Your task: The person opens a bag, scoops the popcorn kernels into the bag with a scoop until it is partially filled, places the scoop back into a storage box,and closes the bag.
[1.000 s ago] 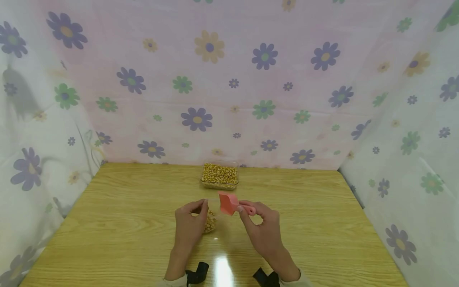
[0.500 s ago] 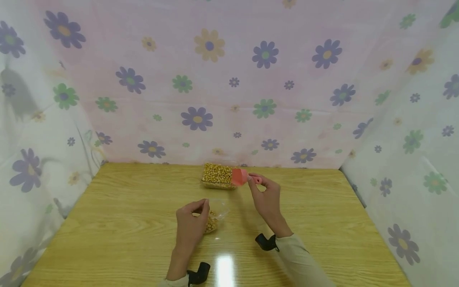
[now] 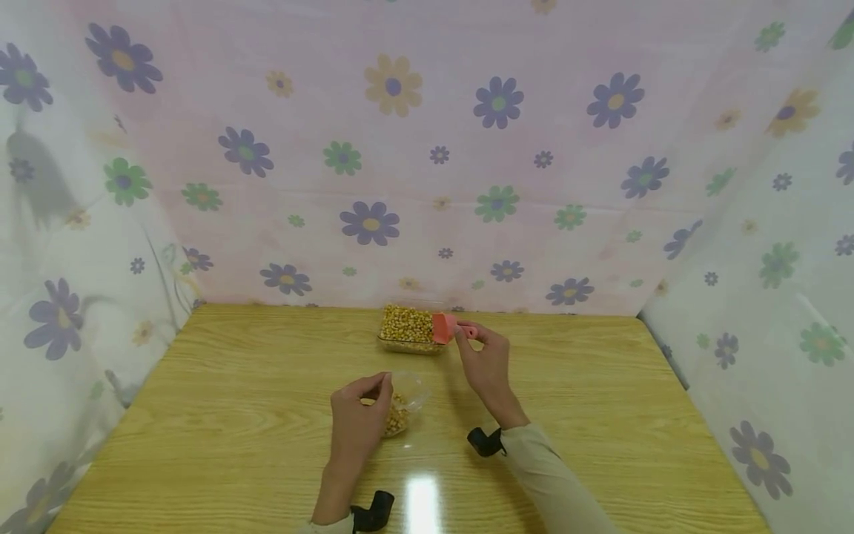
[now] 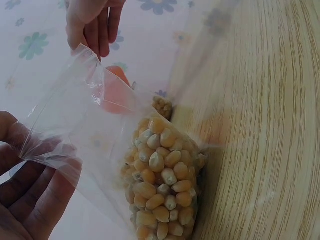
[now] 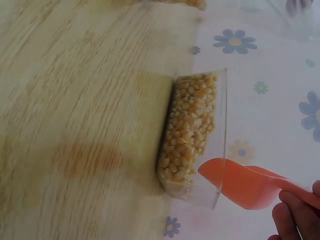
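My left hand [image 3: 361, 415] pinches the top edge of a clear plastic bag [image 4: 107, 125], holding its mouth up. Corn kernels [image 4: 162, 180] fill the lower part of the bag, which stands on the table. In my right hand [image 3: 488, 363] is a pink-orange scoop [image 5: 245, 185], gripped by its handle between thumb and fingers. The scoop's front lip reaches over the right end of a clear rectangular container [image 3: 412, 348] of corn kernels. Seen from the right wrist, the lip is inside the wall, right at the kernels [image 5: 187, 130].
The wood-grain table [image 3: 233, 415] carries the container at its back edge and the bag nearer the front. A flowered curtain [image 3: 427, 178] hangs behind and along both sides. Black wrist mounts [image 3: 485, 442] sit on both wrists.
My right hand has carried the scoop from beside the bag forward to the container's right end, then slightly left over its rim. The left hand has kept its hold on the bag.
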{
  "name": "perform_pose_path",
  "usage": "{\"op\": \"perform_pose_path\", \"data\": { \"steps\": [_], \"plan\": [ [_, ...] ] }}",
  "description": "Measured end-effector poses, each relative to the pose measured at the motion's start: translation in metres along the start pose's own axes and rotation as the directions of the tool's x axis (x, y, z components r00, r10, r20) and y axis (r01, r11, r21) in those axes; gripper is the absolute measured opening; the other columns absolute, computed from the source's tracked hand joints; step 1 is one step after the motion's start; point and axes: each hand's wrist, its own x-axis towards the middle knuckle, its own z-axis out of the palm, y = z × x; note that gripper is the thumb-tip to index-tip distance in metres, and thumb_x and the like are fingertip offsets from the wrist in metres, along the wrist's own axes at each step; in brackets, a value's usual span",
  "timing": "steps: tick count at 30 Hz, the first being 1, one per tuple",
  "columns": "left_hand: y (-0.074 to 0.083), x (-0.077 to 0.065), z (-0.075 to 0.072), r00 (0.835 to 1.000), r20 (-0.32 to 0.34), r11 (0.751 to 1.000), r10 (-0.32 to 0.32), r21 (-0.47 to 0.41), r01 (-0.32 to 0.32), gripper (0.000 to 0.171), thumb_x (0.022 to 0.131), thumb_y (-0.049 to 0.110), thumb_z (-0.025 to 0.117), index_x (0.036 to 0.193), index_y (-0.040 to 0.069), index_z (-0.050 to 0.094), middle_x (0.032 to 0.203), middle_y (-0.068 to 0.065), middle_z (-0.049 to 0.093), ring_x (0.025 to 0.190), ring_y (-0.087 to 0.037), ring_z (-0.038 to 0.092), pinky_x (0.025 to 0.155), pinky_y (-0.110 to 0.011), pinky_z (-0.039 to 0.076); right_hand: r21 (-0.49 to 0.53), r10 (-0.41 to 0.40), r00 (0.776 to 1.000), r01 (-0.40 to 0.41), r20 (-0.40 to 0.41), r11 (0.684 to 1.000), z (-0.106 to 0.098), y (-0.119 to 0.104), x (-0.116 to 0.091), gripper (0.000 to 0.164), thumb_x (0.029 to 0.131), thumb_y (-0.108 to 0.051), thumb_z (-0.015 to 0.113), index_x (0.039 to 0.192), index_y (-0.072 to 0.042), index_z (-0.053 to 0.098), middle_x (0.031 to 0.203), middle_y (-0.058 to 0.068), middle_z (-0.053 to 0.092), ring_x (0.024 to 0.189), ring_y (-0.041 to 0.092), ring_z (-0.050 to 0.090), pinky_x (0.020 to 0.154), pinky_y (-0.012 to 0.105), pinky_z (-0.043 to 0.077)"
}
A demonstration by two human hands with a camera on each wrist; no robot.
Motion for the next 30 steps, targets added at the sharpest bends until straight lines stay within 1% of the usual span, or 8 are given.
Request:
{"op": "perform_pose_path", "data": {
  "steps": [5, 8, 10, 13, 15, 19, 24, 30],
  "plan": [
    [-0.001, 0.0, 0.0, 1.0, -0.001, 1.0, -0.002, 0.008, 0.002, 0.016, 0.097, 0.007, 0.07, 0.103, -0.003, 0.079, 0.079, -0.014, 0.075, 0.07, -0.015, 0.069, 0.057, -0.022, 0.056, 0.008, -0.005, 1.0, 0.005, 0.016, 1.0, 0.007, 0.006, 0.004, 0.045, 0.096, -0.005, 0.069, 0.063, -0.011, 0.039, 0.104, 0.023, 0.075, 0.103, 0.038, 0.072, 0.083, 0.053, 0.057],
    [-0.002, 0.0, 0.0, 1.0, -0.002, 1.0, -0.002, 0.012, 0.002, 0.016, 0.097, 0.008, 0.069, 0.102, -0.003, 0.08, 0.079, -0.014, 0.075, 0.07, -0.015, 0.069, 0.057, -0.022, 0.055, 0.013, 0.015, 0.999, -0.016, 0.037, 1.0, 0.011, 0.009, 0.007, 0.047, 0.097, -0.005, 0.068, 0.066, -0.005, 0.033, 0.1, 0.023, 0.076, 0.104, 0.037, 0.072, 0.075, 0.044, 0.055],
    [-0.001, 0.001, 0.0, 1.0, -0.002, 1.0, -0.002, 0.014, 0.002, 0.016, 0.097, 0.008, 0.069, 0.103, -0.003, 0.08, 0.08, -0.013, 0.075, 0.07, -0.014, 0.068, 0.057, -0.022, 0.055, 0.041, 0.075, 0.996, -0.077, 0.052, 0.996, 0.015, 0.012, 0.009, 0.045, 0.098, -0.005, 0.067, 0.065, -0.002, 0.037, 0.096, 0.023, 0.076, 0.081, 0.031, 0.073, 0.062, 0.035, 0.047],
    [0.0, 0.001, -0.001, 1.0, -0.001, 1.0, -0.011, 0.014, 0.011, 0.016, 0.097, 0.008, 0.07, 0.103, -0.002, 0.08, 0.081, -0.013, 0.075, 0.07, -0.014, 0.068, 0.057, -0.023, 0.056, 0.115, 0.204, 0.977, -0.21, 0.068, 0.971, 0.02, 0.016, 0.012, 0.043, 0.099, -0.006, 0.066, 0.063, 0.001, 0.043, 0.095, 0.024, 0.076, 0.054, 0.018, 0.053, 0.053, 0.025, 0.032],
    [0.002, 0.002, -0.002, 1.0, -0.002, 1.0, -0.019, 0.015, 0.019, 0.016, 0.097, 0.009, 0.07, 0.103, -0.002, 0.08, 0.081, -0.013, 0.075, 0.071, -0.014, 0.068, 0.057, -0.023, 0.056, 0.184, 0.305, 0.949, -0.314, 0.077, 0.932, 0.023, 0.019, 0.013, 0.04, 0.099, -0.006, 0.065, 0.063, -0.001, 0.049, 0.096, 0.026, 0.075, 0.051, 0.012, 0.04, 0.05, 0.024, 0.031],
    [0.003, 0.002, -0.002, 1.0, 0.004, 0.999, -0.031, 0.023, 0.031, 0.016, 0.097, 0.009, 0.07, 0.103, -0.001, 0.08, 0.081, -0.012, 0.076, 0.071, -0.013, 0.068, 0.057, -0.024, 0.056, 0.294, 0.461, 0.882, -0.469, 0.102, 0.833, 0.028, 0.023, 0.016, 0.035, 0.1, -0.008, 0.063, 0.067, 0.001, 0.055, 0.104, 0.023, 0.075, 0.071, 0.01, 0.067, 0.071, 0.036, 0.058],
    [0.004, 0.002, -0.002, 1.0, 0.01, 0.999, -0.016, 0.033, 0.015, 0.015, 0.096, 0.008, 0.07, 0.102, -0.001, 0.08, 0.08, -0.012, 0.075, 0.071, -0.014, 0.068, 0.058, -0.024, 0.056, 0.375, 0.589, 0.795, -0.595, 0.145, 0.711, 0.029, 0.024, 0.018, 0.024, 0.101, -0.012, 0.062, 0.083, 0.002, 0.068, 0.088, 0.012, 0.077, 0.075, 0.012, 0.072, 0.093, 0.051, 0.055],
    [0.005, 0.003, -0.002, 1.0, 0.011, 1.0, 0.007, 0.027, -0.007, 0.014, 0.096, 0.006, 0.07, 0.1, -0.002, 0.08, 0.079, -0.012, 0.075, 0.069, -0.013, 0.069, 0.057, -0.024, 0.056, 0.418, 0.641, 0.744, -0.652, 0.189, 0.633, 0.026, 0.023, 0.02, 0.021, 0.102, -0.014, 0.063, 0.094, 0.004, 0.07, 0.082, 0.002, 0.075, 0.072, 0.009, 0.071, 0.097, 0.05, 0.053]
  ]
}}
